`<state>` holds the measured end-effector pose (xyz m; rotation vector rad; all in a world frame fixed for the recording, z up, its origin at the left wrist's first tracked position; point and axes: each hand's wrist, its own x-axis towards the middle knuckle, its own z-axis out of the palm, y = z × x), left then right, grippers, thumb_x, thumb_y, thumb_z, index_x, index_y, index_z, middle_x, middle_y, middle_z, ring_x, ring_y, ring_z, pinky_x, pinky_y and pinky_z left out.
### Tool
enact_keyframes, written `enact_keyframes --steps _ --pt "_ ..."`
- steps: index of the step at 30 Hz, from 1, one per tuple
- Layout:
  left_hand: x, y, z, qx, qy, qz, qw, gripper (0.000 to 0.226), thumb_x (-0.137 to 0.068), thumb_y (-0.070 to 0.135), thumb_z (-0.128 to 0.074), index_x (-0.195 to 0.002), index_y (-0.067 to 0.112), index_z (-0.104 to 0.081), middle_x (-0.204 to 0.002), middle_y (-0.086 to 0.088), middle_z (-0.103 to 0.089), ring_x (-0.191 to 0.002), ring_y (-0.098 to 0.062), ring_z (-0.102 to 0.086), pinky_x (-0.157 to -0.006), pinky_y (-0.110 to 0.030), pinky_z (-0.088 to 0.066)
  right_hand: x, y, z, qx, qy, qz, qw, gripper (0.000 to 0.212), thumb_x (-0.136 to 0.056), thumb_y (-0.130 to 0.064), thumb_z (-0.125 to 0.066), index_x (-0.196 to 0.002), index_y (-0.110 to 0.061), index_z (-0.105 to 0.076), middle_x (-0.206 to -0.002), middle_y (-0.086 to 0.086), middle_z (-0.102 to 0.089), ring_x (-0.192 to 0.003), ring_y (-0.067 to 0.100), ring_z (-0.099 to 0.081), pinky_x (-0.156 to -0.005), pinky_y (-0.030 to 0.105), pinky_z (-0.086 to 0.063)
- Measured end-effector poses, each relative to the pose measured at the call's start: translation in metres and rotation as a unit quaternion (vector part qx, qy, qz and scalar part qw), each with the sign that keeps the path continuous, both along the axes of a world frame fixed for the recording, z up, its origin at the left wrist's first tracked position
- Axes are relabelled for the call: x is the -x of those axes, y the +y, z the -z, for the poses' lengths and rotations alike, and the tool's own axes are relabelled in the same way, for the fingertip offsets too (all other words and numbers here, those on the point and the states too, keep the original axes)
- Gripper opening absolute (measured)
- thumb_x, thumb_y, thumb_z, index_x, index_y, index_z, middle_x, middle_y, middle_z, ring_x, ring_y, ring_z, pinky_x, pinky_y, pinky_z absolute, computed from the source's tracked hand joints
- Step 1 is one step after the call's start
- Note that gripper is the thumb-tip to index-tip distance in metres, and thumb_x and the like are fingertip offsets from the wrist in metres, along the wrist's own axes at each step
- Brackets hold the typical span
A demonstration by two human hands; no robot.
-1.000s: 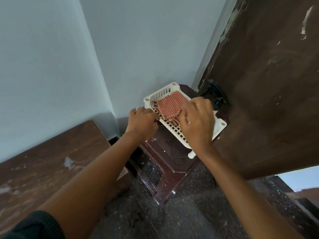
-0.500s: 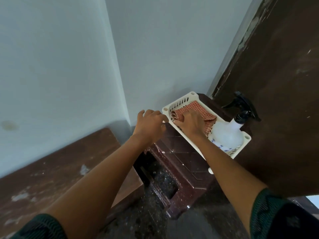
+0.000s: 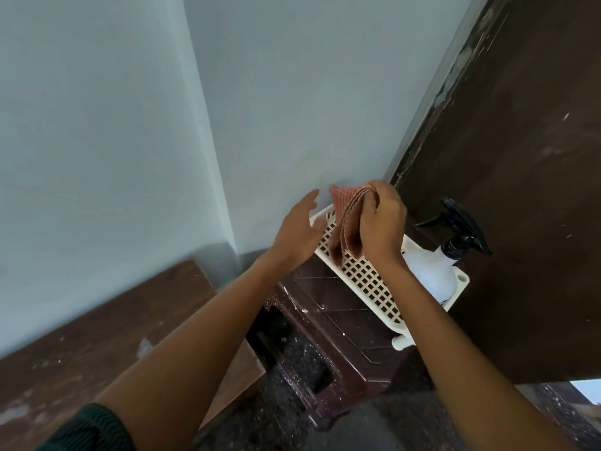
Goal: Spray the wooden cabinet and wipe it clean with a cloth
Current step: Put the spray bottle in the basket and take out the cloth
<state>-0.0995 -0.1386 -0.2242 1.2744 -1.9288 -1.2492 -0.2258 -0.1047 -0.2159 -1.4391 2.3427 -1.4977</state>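
Right hand [image 3: 382, 229] grips folded cloth [image 3: 345, 219] above white basket [image 3: 374, 288]; spray bottle [image 3: 429, 276] at 3 o'clock, left hand [image 3: 299, 234] at 9 o'clock.

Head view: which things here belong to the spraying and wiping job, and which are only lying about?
For the job: red checked cloth, gripped by the right hand; white plastic spray bottle with black trigger; dark brown wooden cabinet.
Lying about: white perforated plastic basket; dark maroon plastic stool; low brown wooden surface at left.
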Motion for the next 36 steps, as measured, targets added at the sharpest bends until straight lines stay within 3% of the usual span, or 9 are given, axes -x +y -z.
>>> enact_keyframes --steps 3,6,10,17,22,27,30,33,36 --pt "-0.007 0.002 -0.025 -0.065 0.114 -0.100 0.986 0.046 -0.101 0.020 -0.029 -0.146 0.015 -0.026 -0.144 0.002 -0.038 -0.123 -0.009 -0.046 -0.098 -0.009 -0.031 -0.010 0.009 -0.039 0.049 -0.106 -0.063 0.991 0.022 -0.095 0.000 -0.042 -0.102 -0.005 -0.062 -0.098 0.003 -0.062 -0.089 0.011 -0.056 -0.078 0.016 -0.042" --pt "-0.030 0.003 -0.037 -0.125 0.158 -0.141 0.969 0.050 -0.099 0.041 -0.029 -0.141 0.015 -0.034 -0.146 -0.001 -0.039 -0.130 -0.017 -0.041 -0.106 -0.029 -0.031 -0.021 0.021 -0.065 0.073 -0.302 -0.139 0.940 0.025 -0.095 -0.001 -0.042 -0.091 -0.017 -0.062 -0.089 -0.002 -0.063 -0.083 0.011 -0.059 -0.074 0.026 -0.050" --pt "-0.067 0.025 -0.035 -0.170 0.178 -0.094 0.965 0.026 -0.091 0.033 -0.052 -0.109 0.014 -0.057 -0.107 0.004 -0.062 -0.095 -0.008 -0.058 -0.091 -0.029 -0.041 -0.038 0.037 -0.061 0.054 -0.542 -0.188 0.817 0.023 -0.097 -0.001 -0.041 -0.086 -0.012 -0.059 -0.083 0.002 -0.062 -0.074 0.012 -0.058 -0.066 0.026 -0.047" --pt "-0.146 0.071 -0.026 -0.217 0.127 -0.090 0.964 0.043 -0.074 0.045 -0.069 -0.105 0.015 -0.068 -0.109 -0.007 -0.070 -0.103 -0.024 -0.064 -0.094 -0.039 -0.047 -0.091 0.082 -0.005 -0.007 -0.762 -0.207 0.613 0.023 -0.098 -0.015 -0.037 -0.095 -0.008 -0.059 -0.090 0.011 -0.066 -0.081 0.023 -0.061 -0.075 0.038 -0.048" --pt "-0.205 0.115 -0.037 -0.203 0.106 -0.121 0.966 0.020 -0.071 0.031 -0.072 -0.078 0.014 -0.065 -0.074 0.000 -0.066 -0.075 -0.022 -0.063 -0.068 -0.031 -0.051 -0.148 0.142 0.026 -0.089 -0.731 -0.263 0.623 0.013 -0.078 -0.005 -0.041 -0.079 -0.003 -0.055 -0.075 0.014 -0.058 -0.065 0.026 -0.052 -0.067 0.035 -0.038" --pt "-0.272 0.165 -0.041 -0.192 0.039 -0.090 0.977 0.032 -0.044 0.038 -0.068 -0.067 0.018 -0.060 -0.071 0.000 -0.063 -0.069 -0.017 -0.060 -0.063 -0.027 -0.046 -0.201 0.180 0.030 -0.210 -0.551 -0.317 0.743 0.027 -0.087 0.006 -0.040 -0.096 -0.005 -0.063 -0.100 0.009 -0.068 -0.097 0.020 -0.063 -0.088 0.033 -0.045" --pt "-0.308 0.190 -0.049 -0.175 0.000 -0.055 0.983 0.026 -0.045 0.036 -0.067 -0.061 0.019 -0.055 -0.060 0.009 -0.059 -0.061 -0.008 -0.059 -0.057 -0.019 -0.046 -0.234 0.180 0.006 -0.198 -0.408 -0.397 0.798 0.046 -0.083 0.009 -0.052 -0.114 -0.024 -0.059 -0.119 -0.006 -0.060 -0.099 0.000 -0.060 -0.077 0.019 -0.051" --pt "-0.341 0.213 -0.056 -0.158 -0.033 -0.014 0.987 0.025 -0.046 0.037 -0.062 -0.061 0.019 -0.054 -0.056 0.011 -0.059 -0.055 -0.001 -0.057 -0.053 -0.013 -0.045 -0.273 0.176 -0.013 -0.285 -0.241 -0.527 0.764 0.062 -0.078 0.003 -0.058 -0.120 -0.042 -0.054 -0.135 -0.023 -0.038 -0.128 0.007 -0.037 -0.102 0.035 -0.040" --pt "-0.368 0.235 -0.061 -0.127 -0.080 -0.009 0.989 0.016 -0.059 0.026 -0.065 -0.061 0.019 -0.051 -0.056 0.010 -0.053 -0.053 0.000 -0.050 -0.054 -0.013 -0.042 -0.299 0.173 -0.030 -0.398 -0.105 -0.578 0.705 0.021 -0.083 -0.007 -0.063 -0.099 -0.021 -0.065 -0.112 -0.016 -0.052 -0.117 0.012 -0.044 -0.100 0.032 -0.032"
